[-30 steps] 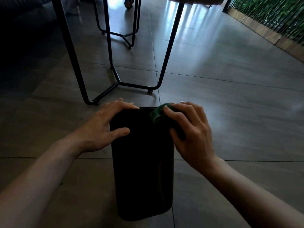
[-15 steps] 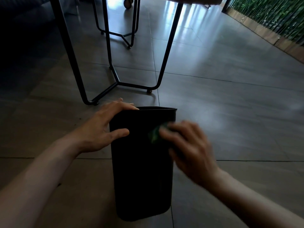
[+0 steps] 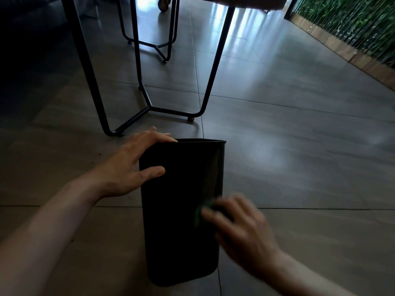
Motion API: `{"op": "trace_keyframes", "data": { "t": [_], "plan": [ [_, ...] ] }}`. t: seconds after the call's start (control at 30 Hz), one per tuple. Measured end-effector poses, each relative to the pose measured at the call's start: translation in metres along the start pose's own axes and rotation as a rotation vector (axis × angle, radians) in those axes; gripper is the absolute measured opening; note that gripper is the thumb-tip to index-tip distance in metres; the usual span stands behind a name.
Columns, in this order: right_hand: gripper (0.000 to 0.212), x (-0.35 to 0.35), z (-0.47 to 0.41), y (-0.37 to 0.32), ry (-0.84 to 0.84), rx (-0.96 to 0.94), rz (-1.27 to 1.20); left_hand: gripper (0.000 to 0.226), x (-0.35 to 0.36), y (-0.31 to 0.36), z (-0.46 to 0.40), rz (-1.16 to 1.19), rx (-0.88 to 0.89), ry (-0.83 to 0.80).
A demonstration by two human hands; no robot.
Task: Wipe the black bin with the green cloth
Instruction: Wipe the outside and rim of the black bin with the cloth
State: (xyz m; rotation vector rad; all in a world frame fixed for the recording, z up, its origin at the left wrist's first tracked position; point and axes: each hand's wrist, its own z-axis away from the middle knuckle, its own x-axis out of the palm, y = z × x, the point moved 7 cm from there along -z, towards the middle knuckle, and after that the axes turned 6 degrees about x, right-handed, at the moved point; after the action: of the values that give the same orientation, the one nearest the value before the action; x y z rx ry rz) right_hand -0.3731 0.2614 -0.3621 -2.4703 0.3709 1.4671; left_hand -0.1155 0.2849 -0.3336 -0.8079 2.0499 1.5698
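Black bin [image 3: 179,210] stands on the tiles, left hand [image 3: 130,167] clamped on its rim. Right hand [image 3: 241,227], blurred, presses the cloth [image 3: 199,212] against the near wall halfway down; I'd judge wiping underway, lower wall and other sides left.

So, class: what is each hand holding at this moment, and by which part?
The left hand grips the black bin at its top left rim, fingers over the edge, thumb on the side. The blurred right hand presses the bunched green cloth under its fingers against the bin's side.

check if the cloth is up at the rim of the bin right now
No, the right hand presses the green cloth against the side of the black bin well below the rim, where only the left hand grips.
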Motion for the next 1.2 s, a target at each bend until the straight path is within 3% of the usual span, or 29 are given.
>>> {"op": "trace_keyframes", "data": {
  "t": [0.1,0.2,0.37,0.47,0.57,0.7,0.77,0.83,0.97,1.03,1.1,1.2],
  "plan": [
    [0.04,-0.037,-0.07,0.032,0.232,0.24,-0.058,0.063,-0.001,0.001,0.001,0.002,-0.001,-0.004],
    [0.042,-0.036,-0.085,0.029,0.278,0.27,-0.053,0.06,-0.002,0.003,0.002,0.013,-0.005,0.006],
    [0.027,0.021,0.024,-0.04,-0.009,-0.221,0.1,0.058,-0.001,0.007,0.002,0.004,-0.009,0.013],
    [0.023,0.03,0.049,-0.047,-0.111,-0.311,0.12,0.058,0.001,0.006,0.001,0.009,-0.008,0.004],
    [0.03,0.006,0.002,-0.022,-0.011,-0.118,0.042,0.063,-0.001,0.003,0.002,-0.004,-0.008,0.01],
    [0.037,-0.041,-0.077,0.028,0.275,0.272,-0.043,0.062,0.001,0.004,0.002,0.0,0.004,-0.009],
    [0.038,-0.042,-0.089,0.03,0.333,0.322,-0.024,0.062,0.0,0.005,0.002,-0.006,0.01,-0.003],
    [0.038,-0.025,-0.074,0.01,0.284,0.204,0.006,0.066,-0.002,0.004,0.003,-0.019,0.007,0.006],
    [0.029,0.028,0.019,-0.051,0.013,-0.283,0.122,0.066,0.0,0.007,0.002,-0.007,0.0,0.005],
    [0.024,0.037,0.047,-0.06,-0.087,-0.413,0.165,0.063,0.002,0.009,0.002,-0.002,0.006,0.0],
    [0.027,0.027,0.036,-0.049,-0.073,-0.362,0.125,0.062,0.001,0.008,0.003,0.004,0.0,0.004],
    [0.032,-0.011,-0.03,-0.004,0.146,0.026,-0.028,0.06,0.001,0.008,0.002,0.003,0.004,-0.009]
  ]
}}
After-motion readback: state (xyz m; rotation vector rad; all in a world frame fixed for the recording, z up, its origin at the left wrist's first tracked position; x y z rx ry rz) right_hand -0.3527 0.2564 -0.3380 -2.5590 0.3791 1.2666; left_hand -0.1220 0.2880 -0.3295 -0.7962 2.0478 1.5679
